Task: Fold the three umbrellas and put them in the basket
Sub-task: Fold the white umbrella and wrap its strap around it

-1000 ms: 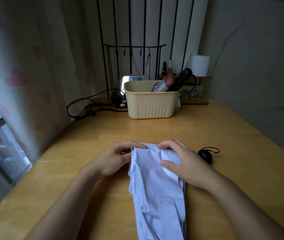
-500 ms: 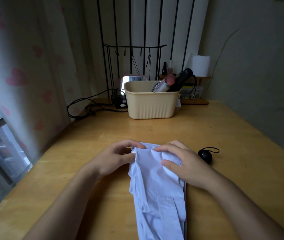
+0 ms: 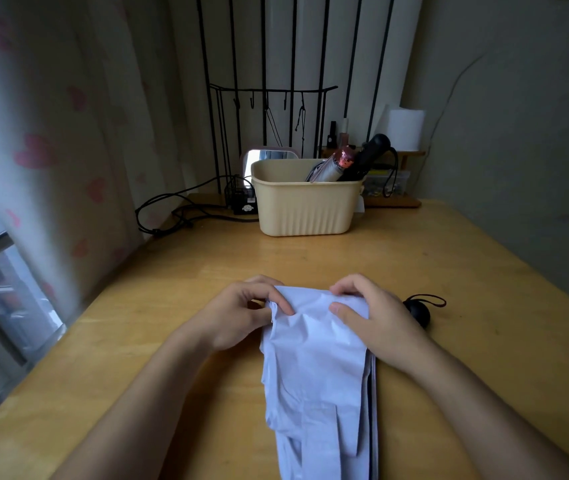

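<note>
Pale lilac umbrella (image 3: 317,368) lay flat on the wooden table (image 3: 466,289), well apart from the beige basket (image 3: 304,209) at the far end, left hand (image 3: 238,317) pinched its top-left fabric edge, right hand (image 3: 376,317) gripped the top-right, thumb on the cloth, pink-capped umbrella (image 3: 331,166) and black umbrella (image 3: 366,157) already in the basket, leaning right.

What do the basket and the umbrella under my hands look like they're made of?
Basket: likely molded plastic, beige and matte, judging by its ribbed walls and rolled rim. Pale umbrella: thin fabric, probably synthetic, since it creases sharply.
</note>
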